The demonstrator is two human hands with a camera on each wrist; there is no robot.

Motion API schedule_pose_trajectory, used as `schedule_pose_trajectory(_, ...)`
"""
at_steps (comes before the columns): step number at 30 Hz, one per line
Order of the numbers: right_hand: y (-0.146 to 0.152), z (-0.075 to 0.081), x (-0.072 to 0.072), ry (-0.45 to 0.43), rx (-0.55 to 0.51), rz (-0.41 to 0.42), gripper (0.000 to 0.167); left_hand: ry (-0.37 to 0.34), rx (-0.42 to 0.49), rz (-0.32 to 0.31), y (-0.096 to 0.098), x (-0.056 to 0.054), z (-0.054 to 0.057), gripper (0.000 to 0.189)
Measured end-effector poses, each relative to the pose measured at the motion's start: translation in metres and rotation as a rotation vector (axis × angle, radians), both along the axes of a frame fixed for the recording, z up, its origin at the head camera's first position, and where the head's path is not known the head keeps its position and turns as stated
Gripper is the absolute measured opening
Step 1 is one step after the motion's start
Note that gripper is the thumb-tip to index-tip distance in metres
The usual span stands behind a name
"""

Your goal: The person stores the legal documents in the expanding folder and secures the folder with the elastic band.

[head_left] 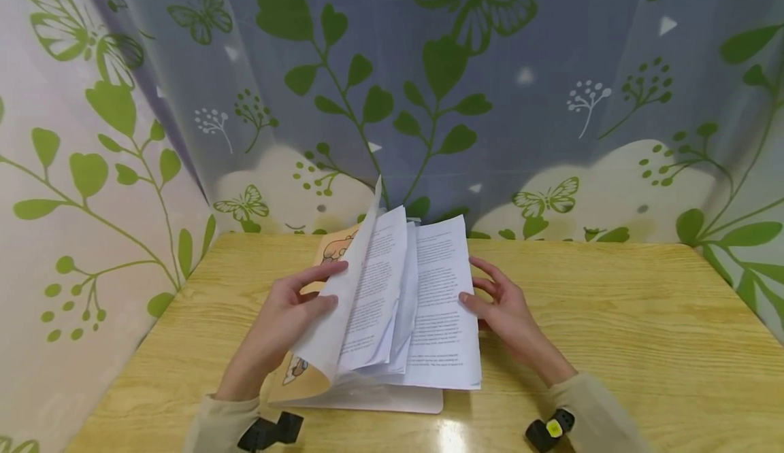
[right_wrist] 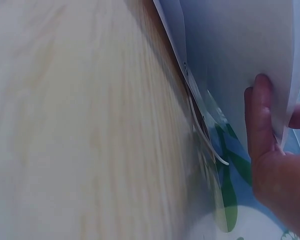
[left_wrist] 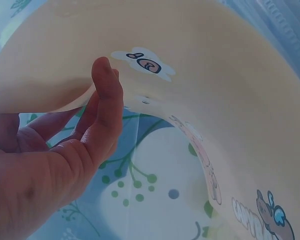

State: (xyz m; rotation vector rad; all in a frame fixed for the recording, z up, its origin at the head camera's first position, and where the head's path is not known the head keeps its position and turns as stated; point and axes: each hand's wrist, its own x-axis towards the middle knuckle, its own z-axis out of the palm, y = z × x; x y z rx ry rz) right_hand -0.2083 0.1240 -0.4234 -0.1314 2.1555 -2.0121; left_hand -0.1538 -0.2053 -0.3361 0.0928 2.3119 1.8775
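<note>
A folder with a cream cartoon-printed cover (left_wrist: 215, 60) lies opened out, its cover bent up at the left in the head view. Inside are several printed sheets (head_left: 444, 303), some fanned upright in the middle. My left hand (head_left: 290, 313) pinches the cover's edge between thumb and fingers; its white inner side (head_left: 349, 303) faces the sheets. At the right, my right hand (head_left: 505, 303) pinches the outer edge of the printed sheets, lifting them at a tilt. In the right wrist view, fingers (right_wrist: 261, 110) press the back of the raised sheets while the thumb is mostly hidden behind them.
The folder's pale back panel (head_left: 404, 400) shows below the sheets on the wooden table (head_left: 625, 317). A thin white strip (right_wrist: 205, 137) sticks out beside the sheets. Behind the table hangs a curtain (head_left: 551, 99) with leaves and butterflies.
</note>
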Motion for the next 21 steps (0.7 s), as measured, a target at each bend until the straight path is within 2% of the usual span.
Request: schedule_pose_trajectory(21,-0.0085,-0.0027,-0.0026,-0.032,-0.063,0.005,0.065,-0.005,0.004,0.001,-0.0001,0.0002,-0.001,0.051)
